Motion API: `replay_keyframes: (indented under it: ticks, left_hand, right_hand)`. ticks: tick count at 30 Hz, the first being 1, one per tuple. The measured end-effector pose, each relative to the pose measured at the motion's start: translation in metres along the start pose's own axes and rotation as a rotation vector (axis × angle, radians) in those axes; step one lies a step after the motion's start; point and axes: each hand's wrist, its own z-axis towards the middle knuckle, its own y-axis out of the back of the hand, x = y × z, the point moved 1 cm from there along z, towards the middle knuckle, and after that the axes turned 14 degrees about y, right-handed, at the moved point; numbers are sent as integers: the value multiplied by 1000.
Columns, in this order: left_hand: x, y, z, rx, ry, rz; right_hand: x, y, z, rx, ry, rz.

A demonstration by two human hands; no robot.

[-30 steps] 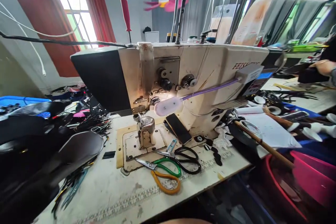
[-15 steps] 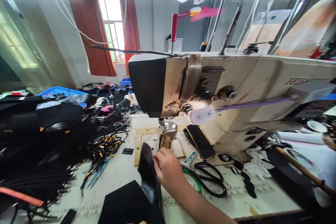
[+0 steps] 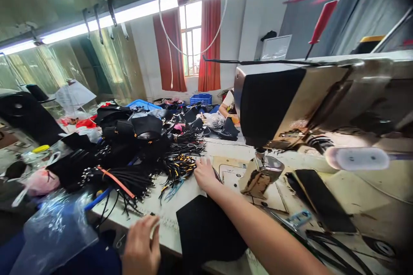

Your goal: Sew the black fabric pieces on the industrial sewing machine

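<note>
My right hand (image 3: 206, 175) reaches across the white sewing table (image 3: 169, 223) to the left of the sewing machine's needle area (image 3: 263, 172). Its fingers are bent down close together beside a bundle of black and yellow cords (image 3: 180, 167); what lies under the fingertips is hidden. Below my right forearm rests a black fabric panel (image 3: 206, 232), hanging partly over the table's front edge. My left hand (image 3: 142, 245) is at that edge, fingers curled with the thumb close by. Something small and dark shows at its fingertips, too little to name.
Blue thread snips (image 3: 174, 190) lie beside the cords. Black straps (image 3: 125, 180) and black pouches (image 3: 146, 126) are heaped at left. A phone (image 3: 322, 200) and black-handled scissors (image 3: 335, 249) lie right of the needle area. Another person's arm (image 3: 223, 109) shows behind the machine.
The view has swung left. My right hand has left the dark, glossy piece near the needle and moved left across the table. My left hand has come away from the fabric panel to the table edge.
</note>
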Motion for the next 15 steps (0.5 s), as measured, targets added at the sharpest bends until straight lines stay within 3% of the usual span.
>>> replay_keyframes:
  ticks: [1, 3, 5, 7, 11, 15]
  left_hand:
    - [8, 13, 19, -2, 123, 24]
    - [16, 28, 46, 44, 209, 11]
    - [16, 32, 56, 100, 257, -46]
    - [8, 29, 55, 138, 317, -141]
    - [-26, 15, 41, 276, 443, -422]
    - [-61, -5, 30, 347, 461, -646]
  right_hand:
    - [1, 2, 1, -27, -4, 54]
    - [5, 11, 2, -100, -37, 170]
    - [14, 22, 0, -169, -95, 312]
    - [30, 31, -6, -181, -147, 500]
    - [74, 35, -33, -82, -202, 892]
    - [108, 32, -61, -132, -267, 1042]
